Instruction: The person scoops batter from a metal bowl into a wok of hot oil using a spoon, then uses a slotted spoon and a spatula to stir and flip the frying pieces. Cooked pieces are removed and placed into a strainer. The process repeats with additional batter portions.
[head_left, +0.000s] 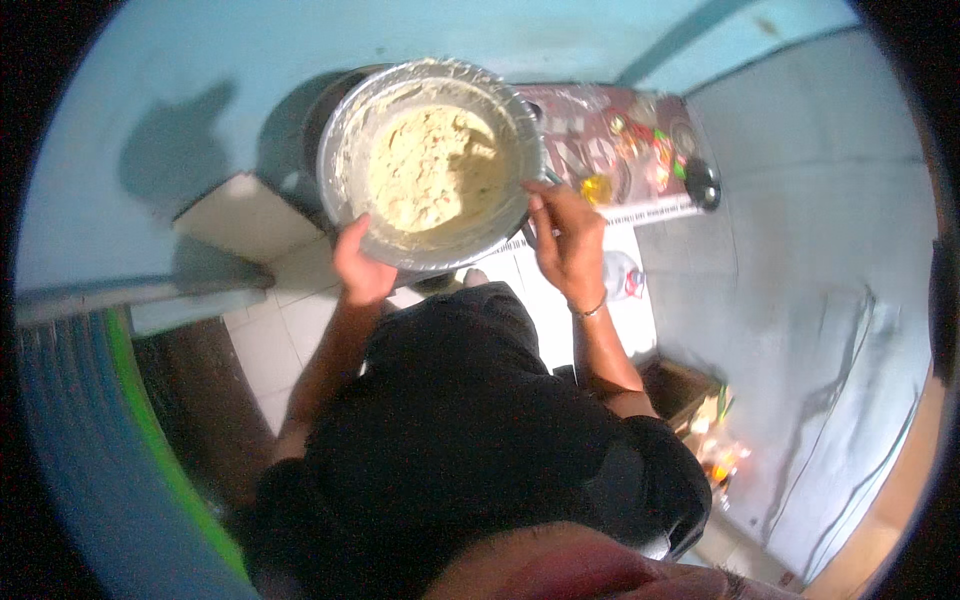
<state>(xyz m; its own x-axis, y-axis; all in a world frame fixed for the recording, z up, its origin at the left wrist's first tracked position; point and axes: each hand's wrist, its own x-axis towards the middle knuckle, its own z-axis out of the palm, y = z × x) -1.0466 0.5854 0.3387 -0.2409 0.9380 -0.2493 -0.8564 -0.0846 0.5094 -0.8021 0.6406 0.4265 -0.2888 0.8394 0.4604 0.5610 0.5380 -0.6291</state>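
Observation:
A large metal basin (345, 217) is held up in front of me, tipped so its inside faces me. Pale yellow batter (416, 176) with small darker bits lies in it, and smears of the same mixture coat the upper wall. My left hand (366, 270) grips the lower left rim, thumb on the near side and fingers hidden beneath. At the right rim, my right hand (568, 236) is closed with its fingertips against the edge. A small teal piece shows just above that hand; whether the hand holds it is unclear.
A low table with a brown patterned cover (559, 124) stands behind the basin, carrying plastic packets, a yellow item (596, 190) and a black round object (703, 184). A clear plastic bottle (621, 276) is beside my right wrist. Blue walls (780, 225) enclose the tiled floor (274, 352).

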